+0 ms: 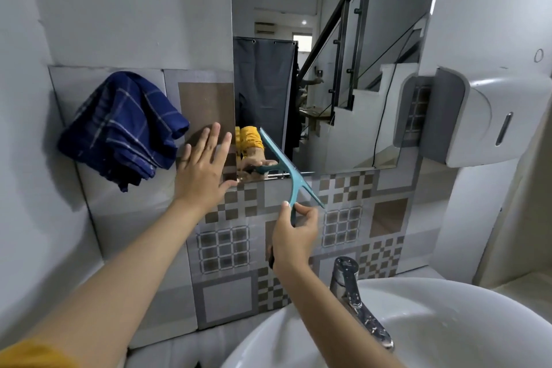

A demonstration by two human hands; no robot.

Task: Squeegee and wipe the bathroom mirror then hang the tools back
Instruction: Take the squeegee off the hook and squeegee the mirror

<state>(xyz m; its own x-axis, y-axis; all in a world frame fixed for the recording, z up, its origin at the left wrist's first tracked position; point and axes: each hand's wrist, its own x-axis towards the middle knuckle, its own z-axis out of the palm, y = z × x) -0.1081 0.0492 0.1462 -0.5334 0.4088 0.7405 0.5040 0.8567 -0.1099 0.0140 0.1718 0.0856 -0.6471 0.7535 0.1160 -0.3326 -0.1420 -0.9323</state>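
Observation:
The mirror [328,54] is fixed to the wall above the patterned tiles. My right hand [294,237] grips the handle of a teal squeegee [286,170], whose blade slants across the mirror's lower left corner and the tiles below it. My left hand [206,167] is open, fingers spread, palm flat on the tiles just left of the mirror's edge. A blue checked cloth [125,128] hangs bunched on the wall to the left of that hand.
A white basin [448,331] with a chrome tap [355,299] sits below at the right. A white paper dispenser [484,116] juts from the wall right of the mirror. Grey walls close in at both sides.

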